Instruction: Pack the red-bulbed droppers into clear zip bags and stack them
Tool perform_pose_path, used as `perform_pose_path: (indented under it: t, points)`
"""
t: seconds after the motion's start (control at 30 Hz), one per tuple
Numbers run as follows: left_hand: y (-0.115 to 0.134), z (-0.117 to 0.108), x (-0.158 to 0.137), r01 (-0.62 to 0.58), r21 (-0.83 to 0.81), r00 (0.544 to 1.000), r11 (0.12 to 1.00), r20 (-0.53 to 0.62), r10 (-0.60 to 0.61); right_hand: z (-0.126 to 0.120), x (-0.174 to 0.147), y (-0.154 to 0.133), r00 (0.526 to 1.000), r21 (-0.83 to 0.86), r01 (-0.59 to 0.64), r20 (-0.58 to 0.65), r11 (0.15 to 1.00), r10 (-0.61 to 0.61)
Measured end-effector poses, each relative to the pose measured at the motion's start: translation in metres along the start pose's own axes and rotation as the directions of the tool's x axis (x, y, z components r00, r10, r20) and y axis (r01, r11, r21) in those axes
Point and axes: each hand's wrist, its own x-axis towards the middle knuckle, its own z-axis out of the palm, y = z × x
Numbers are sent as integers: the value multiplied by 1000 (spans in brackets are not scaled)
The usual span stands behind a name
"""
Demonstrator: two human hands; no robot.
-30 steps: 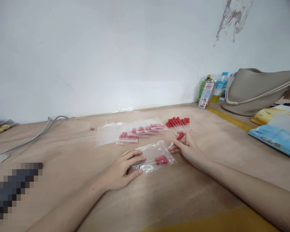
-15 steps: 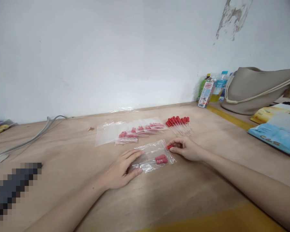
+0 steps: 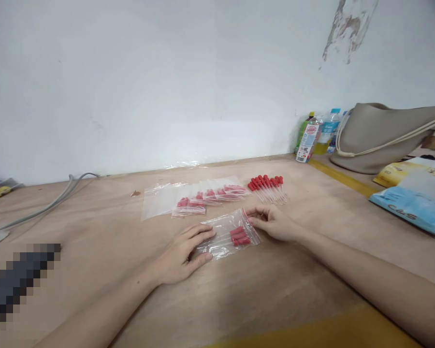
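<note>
Lettering "C&S" (image 3: 402,212) on blue pack (image 3: 415,197) right of bag (image 3: 223,225) under left hand (image 3: 183,253)

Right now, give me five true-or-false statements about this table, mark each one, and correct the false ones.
1. The left hand rests on the front bag. True.
2. Only one red bulb shows inside that bag. False: three red bulbs show.
3. The right hand is at the front bag's right end. True.
4. The loose droppers lie left of the overlapping bags. False: the loose droppers lie right of the overlapping bags.
5. The bottles are left of the handbag. True.
</note>
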Motion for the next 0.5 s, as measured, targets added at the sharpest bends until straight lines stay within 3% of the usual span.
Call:
perform_pose_path:
  t: [0.1,0.2,0.33,0.5]
  points:
    - [0,0,0,2,0,1000,1000,8,-2,-17,13,3,963,-374,-51,-263,926,-53]
    - [-1,0,1,-6,-7,1000,1000,12,6,-32,31,4,923,-675,-196,-373,711,-99]
    - [-2,0,1,-12,-12,1000,1000,22,13,-34,53,1,898,-761,-387,-439,521,26]
    - [-1,-1,1,-17,-14,1000,1000,19,17,-28,72,-5,870,-743,-488,-454,459,191]
